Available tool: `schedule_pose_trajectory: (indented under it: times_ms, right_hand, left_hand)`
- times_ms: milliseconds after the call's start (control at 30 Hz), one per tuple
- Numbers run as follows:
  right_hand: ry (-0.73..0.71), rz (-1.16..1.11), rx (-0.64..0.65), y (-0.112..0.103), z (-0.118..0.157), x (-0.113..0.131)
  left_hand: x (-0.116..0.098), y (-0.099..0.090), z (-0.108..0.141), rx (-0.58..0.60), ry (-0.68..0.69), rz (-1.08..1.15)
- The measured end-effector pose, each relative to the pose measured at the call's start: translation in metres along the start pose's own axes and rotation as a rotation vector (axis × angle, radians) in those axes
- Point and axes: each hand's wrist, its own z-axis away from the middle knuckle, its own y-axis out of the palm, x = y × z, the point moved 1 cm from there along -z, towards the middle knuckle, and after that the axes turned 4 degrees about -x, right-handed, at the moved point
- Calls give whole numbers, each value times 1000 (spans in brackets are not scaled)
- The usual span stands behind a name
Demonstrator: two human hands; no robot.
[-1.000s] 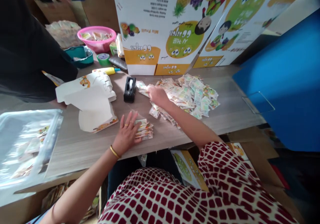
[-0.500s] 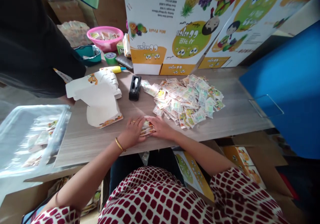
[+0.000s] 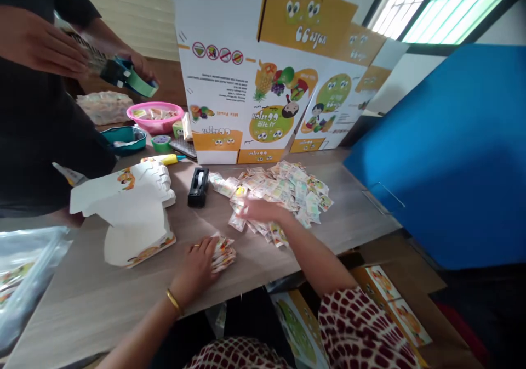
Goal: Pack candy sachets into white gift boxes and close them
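Observation:
My left hand (image 3: 199,267) rests on the table near its front edge, fingers curled round the side of a small stack of printed sachets (image 3: 224,255). Over the left part of a loose heap of sachets (image 3: 302,185) is my right hand (image 3: 261,211), blurred by motion. Its fingers are smeared, so I cannot make out whether it holds a sachet. Behind my left hand stands a black tape dispenser (image 3: 198,188). Flat white printed cartons (image 3: 131,215) lie to the left of it.
Large printed cardboard boxes (image 3: 222,106) stand at the back. A pink basin (image 3: 155,118), a teal basket (image 3: 125,140) and a yellow tube (image 3: 164,159) are at the back left. A co-worker (image 3: 36,111) holds a tape gun (image 3: 129,75). A blue panel (image 3: 444,155) is at right.
My right hand has left the stack and moved to the heap. My left hand stays on the stack. The camera view has tilted up, and the co-worker's hands now show.

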Motion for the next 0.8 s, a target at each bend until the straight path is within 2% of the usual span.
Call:
schedule_pose_trajectory:
  times_ms: [67, 133, 167, 300, 367, 433, 500, 533, 600, 667, 733, 800]
  right_hand:
    - [217, 118, -374, -44, -20, -7]
    - [375, 197, -491, -63, -39, -11]
    - [396, 226, -489, -63, -48, -11]
    - [243, 285, -461, -32, -66, 2]
    - [214, 269, -496, -15, -69, 13]
    - [190, 242, -532, -2, -74, 30]
    - [60, 215, -571, 15, -80, 55]
    - [-76, 208, -581, 26, -82, 70]
    - [-442, 240, -571, 53, -84, 102]
    - [-757, 341, -530, 84, -85, 128]
    - [-857, 453, -509, 109, -87, 142]
    - [-874, 509, -520, 124, -87, 147]
  left_hand:
    - [-4, 0, 1, -9, -54, 16]
    - [-4, 1, 2, -27, -86, 81]
    - [-3, 2, 2, -46, -111, 139]
    - [2, -7, 15, -132, -263, 384]
    - [4, -22, 27, -155, -336, 474]
    - [8, -46, 37, -186, -389, 577]
    - [16, -74, 43, -272, -436, 689]
    - [23, -88, 44, -337, -463, 736]
    - [41, -113, 42, -486, -525, 775]
    - [63, -129, 36, -600, -597, 777]
    - [85, -133, 27, -632, -672, 778]
    - [104, -130, 20, -580, -710, 764]
